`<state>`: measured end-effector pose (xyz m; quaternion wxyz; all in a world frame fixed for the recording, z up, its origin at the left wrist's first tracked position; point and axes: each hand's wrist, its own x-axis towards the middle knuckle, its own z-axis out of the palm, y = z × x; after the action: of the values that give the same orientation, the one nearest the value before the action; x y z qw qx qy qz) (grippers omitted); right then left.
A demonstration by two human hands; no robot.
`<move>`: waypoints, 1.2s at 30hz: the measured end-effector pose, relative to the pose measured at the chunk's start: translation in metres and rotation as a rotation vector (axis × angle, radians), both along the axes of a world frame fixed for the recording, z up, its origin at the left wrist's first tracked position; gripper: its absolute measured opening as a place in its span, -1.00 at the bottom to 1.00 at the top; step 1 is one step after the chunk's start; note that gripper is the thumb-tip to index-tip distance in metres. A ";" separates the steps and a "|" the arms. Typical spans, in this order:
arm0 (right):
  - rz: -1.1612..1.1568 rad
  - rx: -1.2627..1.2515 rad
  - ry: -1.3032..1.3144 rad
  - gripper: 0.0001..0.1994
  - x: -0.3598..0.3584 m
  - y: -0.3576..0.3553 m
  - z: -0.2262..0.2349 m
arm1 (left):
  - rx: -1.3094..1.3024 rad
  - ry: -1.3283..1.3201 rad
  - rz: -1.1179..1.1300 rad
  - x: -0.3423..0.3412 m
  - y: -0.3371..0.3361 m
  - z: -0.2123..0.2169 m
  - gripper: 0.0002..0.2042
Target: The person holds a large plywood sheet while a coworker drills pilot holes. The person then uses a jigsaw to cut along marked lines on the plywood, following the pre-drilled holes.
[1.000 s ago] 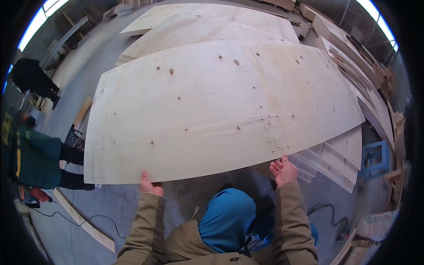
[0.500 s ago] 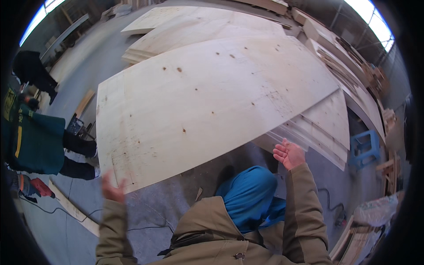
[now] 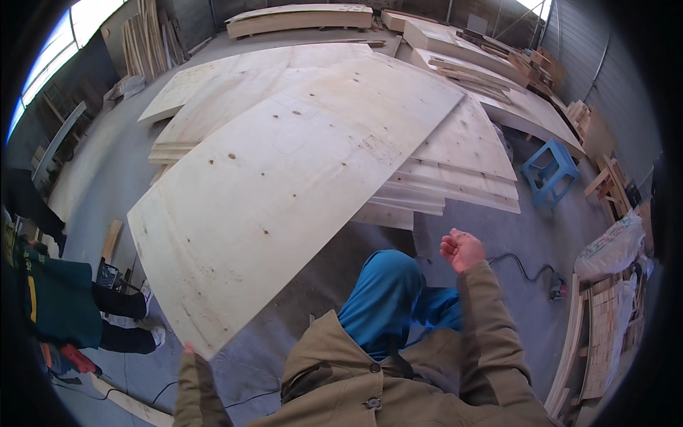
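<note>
Plywood sheet (image 3: pixel 284 185) swung leftward, right hand (image 3: pixel 461 249) released, raised, fingers curled

A grey concrete floor (image 3: pixel 92 164) is seen throughout the workshop. Daylight is admitted through a window strip (image 3: pixel 53 50) high at the upper left, and more through an opening (image 3: pixel 537 6) at the upper right. A grey panelled wall (image 3: pixel 612 92) is set along the right side. A blue stool (image 3: pixel 550 173) is placed on the floor, with a white sack (image 3: pixel 610 248) near it. Timber offcuts (image 3: pixel 594 334) are stacked at the right edge. A black cable (image 3: pixel 523 267) is trailed across the floor.
</note>
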<state>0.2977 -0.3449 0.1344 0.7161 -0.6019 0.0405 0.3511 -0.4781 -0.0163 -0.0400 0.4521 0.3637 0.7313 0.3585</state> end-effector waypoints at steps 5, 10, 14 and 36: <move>0.162 0.015 0.072 -0.83 -0.022 0.041 -0.017 | -0.081 -0.519 0.144 0.131 -0.082 0.013 -0.56; 0.302 0.091 0.029 -0.84 -0.042 0.077 0.010 | -0.260 -0.714 0.047 0.248 -0.121 0.027 -0.62; 0.281 0.103 -0.020 -0.84 -0.049 0.059 0.024 | -0.337 -0.620 -0.354 0.354 -0.128 0.034 -0.66; 0.112 -0.252 0.002 -0.64 0.002 -0.010 -0.024 | 1.006 0.814 -0.744 0.355 0.018 0.108 -0.24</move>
<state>0.2994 -0.3550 0.1103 0.6140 -0.6881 0.0514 0.3832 -0.1236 0.0014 0.0676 0.0163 0.8540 0.4172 0.3103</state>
